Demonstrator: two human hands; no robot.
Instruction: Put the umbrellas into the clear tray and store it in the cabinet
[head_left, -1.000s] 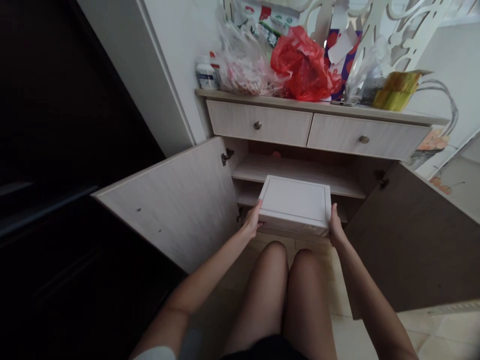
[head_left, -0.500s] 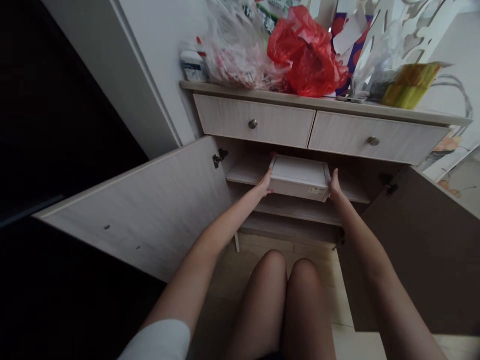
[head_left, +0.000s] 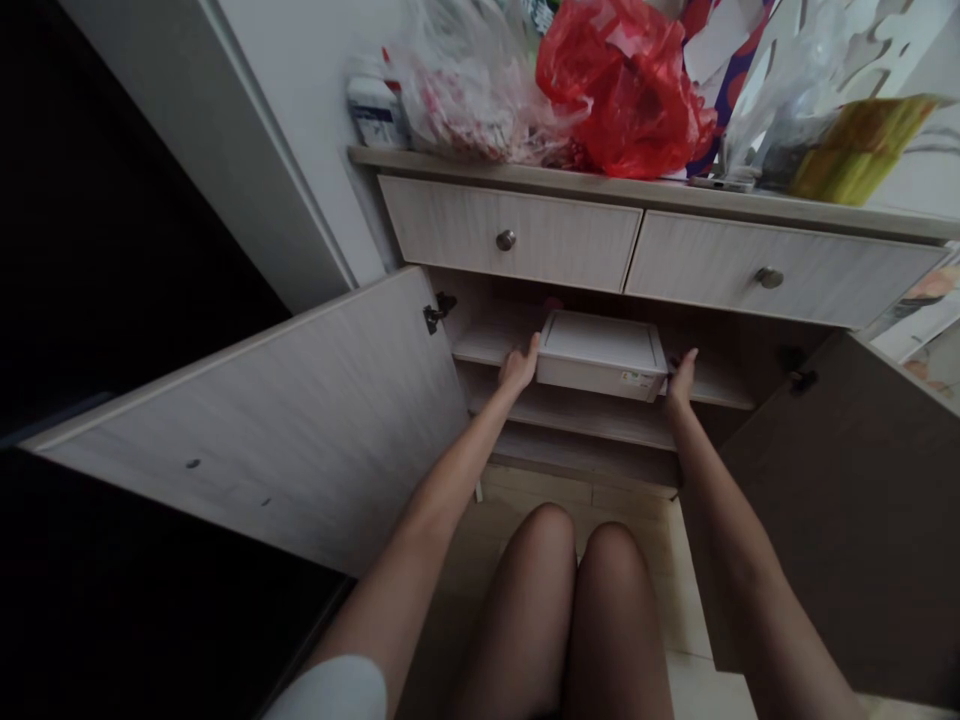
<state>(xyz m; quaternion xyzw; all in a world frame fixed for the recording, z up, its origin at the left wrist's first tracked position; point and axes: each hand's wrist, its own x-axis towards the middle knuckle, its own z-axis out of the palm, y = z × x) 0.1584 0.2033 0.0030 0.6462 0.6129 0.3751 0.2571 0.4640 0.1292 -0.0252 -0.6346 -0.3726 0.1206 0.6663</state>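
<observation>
A flat white box (head_left: pixel 602 352) with a small label on its front lies on the upper shelf (head_left: pixel 487 345) inside the open cabinet. My left hand (head_left: pixel 519 366) is at the box's left front corner, thumb stretched up against its side. My right hand (head_left: pixel 681 378) is just off the right front corner, fingers extended and a little apart from the box. Neither hand wraps around the box. My bare knees (head_left: pixel 577 560) are below, close to the cabinet.
Both cabinet doors stand open: the left door (head_left: pixel 300 420) and the right door (head_left: pixel 847 500). Two shut drawers (head_left: pixel 510 232) sit above the shelves. On the top lie a red plastic bag (head_left: pixel 622 90), clear bags (head_left: pixel 465 90), a white bottle (head_left: pixel 371 110) and a yellow-green packet (head_left: pixel 855 150).
The box went from in front of my knees up onto the upper shelf. My hands have since loosened from its sides and drawn back slightly.
</observation>
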